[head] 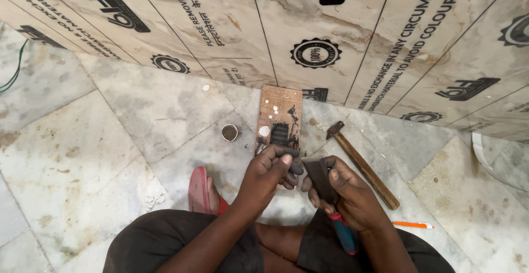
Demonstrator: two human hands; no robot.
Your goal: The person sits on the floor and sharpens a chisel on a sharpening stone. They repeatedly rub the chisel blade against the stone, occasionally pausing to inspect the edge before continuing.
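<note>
Head view: L hand [264,176] fingers clamped on small dark piece [291,153], R hand [344,196] fingers gripping chisel [330,204], over wood block [279,119].

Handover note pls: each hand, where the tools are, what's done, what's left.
Left hand: fingers pinch a small dark piece, over the wooden board.
Right hand: grips a chisel, blue-and-red handle, blade up near the left hand.
Hammer lies on the floor, right of the board, untouched. Small round cup left of the board; orange pencil at right.
Done: cannot tell. Left: the piece is not yet set down.
</note>
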